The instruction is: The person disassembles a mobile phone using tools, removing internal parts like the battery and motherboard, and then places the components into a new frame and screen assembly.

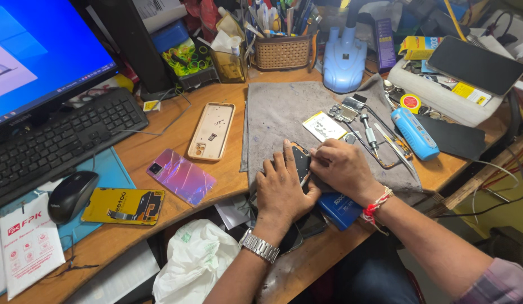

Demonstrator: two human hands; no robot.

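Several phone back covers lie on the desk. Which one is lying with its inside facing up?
The beige cover left of the grey mat: its hollow inside faces up. The purple cover and the yellow one show flat faces.

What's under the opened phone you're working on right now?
The phone lies on a grey cloth spread over the wooden desk. The left hand and right hand cover most of it, so anything directly beneath is hidden.

Left hand (282, 188) flat, palm down, fingers stretched forward, wrist straight. Right hand (341, 167) curled just beside it, knuckles up, fingertips bent inward, forearm angled in from the right.
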